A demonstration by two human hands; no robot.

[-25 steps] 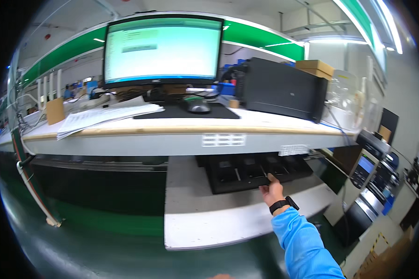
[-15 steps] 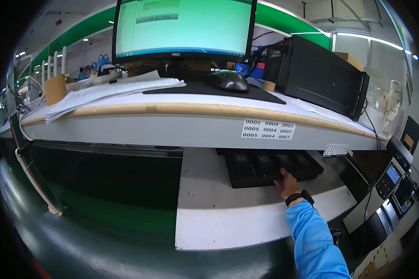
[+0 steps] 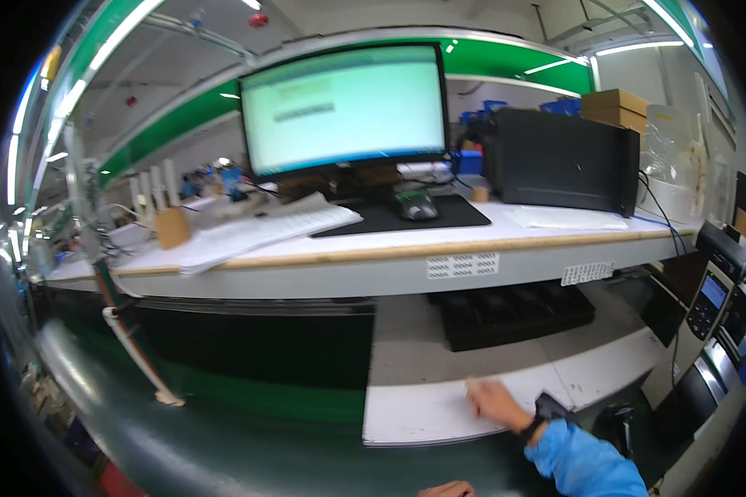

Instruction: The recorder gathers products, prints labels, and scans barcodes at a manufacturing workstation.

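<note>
Hovering over the shelf (image 3: 431, 418), right hand (image 3: 496, 403) half-open, seemingly empty; swung forward carelessly, it could knock the tray (image 3: 518, 321). Left hand (image 3: 449, 489): can't tell its grip.

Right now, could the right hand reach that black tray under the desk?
Probably yes: the right hand is in front of the black tray, nothing visible blocks the way between them, and the desk hides only its back.
</note>
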